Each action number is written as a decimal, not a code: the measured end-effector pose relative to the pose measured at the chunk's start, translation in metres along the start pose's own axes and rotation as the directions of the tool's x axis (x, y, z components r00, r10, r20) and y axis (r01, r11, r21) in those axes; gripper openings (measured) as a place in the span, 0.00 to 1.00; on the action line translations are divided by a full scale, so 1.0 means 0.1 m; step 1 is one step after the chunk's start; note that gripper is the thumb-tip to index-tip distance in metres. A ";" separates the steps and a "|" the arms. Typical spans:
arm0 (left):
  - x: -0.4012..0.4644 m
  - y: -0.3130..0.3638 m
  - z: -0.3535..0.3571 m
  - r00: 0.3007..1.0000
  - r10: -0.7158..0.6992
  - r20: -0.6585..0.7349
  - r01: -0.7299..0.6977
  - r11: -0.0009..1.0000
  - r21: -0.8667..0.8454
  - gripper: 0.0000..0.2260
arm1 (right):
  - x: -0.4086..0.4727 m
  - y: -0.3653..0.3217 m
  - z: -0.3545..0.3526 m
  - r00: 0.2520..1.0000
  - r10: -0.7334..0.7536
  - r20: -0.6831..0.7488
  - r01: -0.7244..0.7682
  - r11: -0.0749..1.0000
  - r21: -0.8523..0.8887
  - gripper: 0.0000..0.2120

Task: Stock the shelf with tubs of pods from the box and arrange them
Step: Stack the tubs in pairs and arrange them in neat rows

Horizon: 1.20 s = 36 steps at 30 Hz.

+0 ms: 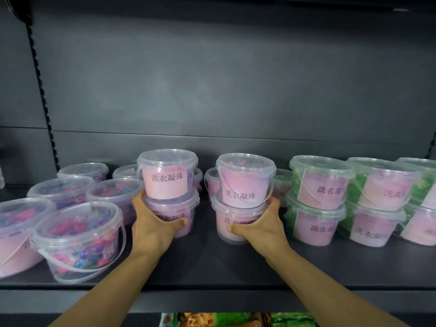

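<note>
Two upright two-tub stacks (168, 192) (243, 199) of clear, pink-labelled pod tubs stand mid-shelf (212, 267); green tubs (318, 201) at three o'clock, seemingly stacked too.

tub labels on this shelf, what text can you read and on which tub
"洗衣凝珠": top tub of the left stack, full.
"洗衣凝珠": top tub of the right stack, a handle crossing it.
Bottom tubs under the left hand and right hand: same label, partly covered.
Green tubs: only "洗衣" is clear, the rest blurred.
Packets below the shelf: unreadable.

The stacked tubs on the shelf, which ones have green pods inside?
The stacks at the right, beyond the right hand. Green shows through their clear walls; the tubs held and those left of them show pink, blue and purple.
</note>
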State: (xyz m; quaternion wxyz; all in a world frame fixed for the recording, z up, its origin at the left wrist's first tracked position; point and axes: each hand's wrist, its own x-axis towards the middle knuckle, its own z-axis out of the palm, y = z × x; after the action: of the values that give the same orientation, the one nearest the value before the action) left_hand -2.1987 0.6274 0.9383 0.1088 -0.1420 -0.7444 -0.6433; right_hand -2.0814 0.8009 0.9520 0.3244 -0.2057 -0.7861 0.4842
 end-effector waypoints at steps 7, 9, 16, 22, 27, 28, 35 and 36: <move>-0.39 0.05 -0.03 0.996 -0.079 0.037 0.079 0.997 -0.005 0.52 | -0.08 -0.07 -0.14 0.992 0.081 0.095 -0.067 0.988 -0.140 0.41; -0.59 0.14 -0.06 0.996 -0.018 0.085 0.015 0.999 0.031 0.49 | -0.18 -0.15 -0.27 0.989 0.067 0.133 -0.038 0.977 -0.209 0.45; -0.68 0.77 -0.06 0.945 0.175 0.276 -0.183 0.983 0.005 0.34 | -0.38 -0.65 -0.99 0.931 -0.337 0.141 0.359 0.769 -0.529 0.25; -0.30 1.38 0.14 0.885 0.175 0.432 -0.159 0.984 -0.074 0.25 | 0.19 -1.02 -1.45 0.855 -0.452 0.255 0.491 0.547 -0.678 0.16; 0.18 1.77 0.39 0.869 0.116 0.482 -0.151 0.988 0.035 0.22 | 0.85 -1.11 -1.71 0.866 -0.145 0.478 0.477 0.522 -0.707 0.15; 0.29 1.81 0.45 0.859 0.093 0.504 -0.157 0.984 0.086 0.21 | 0.94 -1.12 -1.76 0.845 -0.044 0.533 0.463 0.560 -0.687 0.16; 0.91 1.81 1.05 0.773 -0.195 0.604 -0.192 0.835 0.516 0.08 | 1.38 -1.07 -1.95 0.699 0.173 0.693 0.452 0.644 -0.617 0.24; 1.00 1.78 1.12 0.764 -0.232 0.602 -0.206 0.796 0.569 0.06 | 1.44 -1.04 -1.96 0.673 0.192 0.715 0.460 0.648 -0.607 0.23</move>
State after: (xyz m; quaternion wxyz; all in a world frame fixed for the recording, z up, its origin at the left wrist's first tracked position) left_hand -2.2274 0.7684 1.1208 -0.1190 -0.3060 -0.9013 -0.2826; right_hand -2.0448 0.9689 1.1525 -0.0914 -0.0451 -0.9866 0.1271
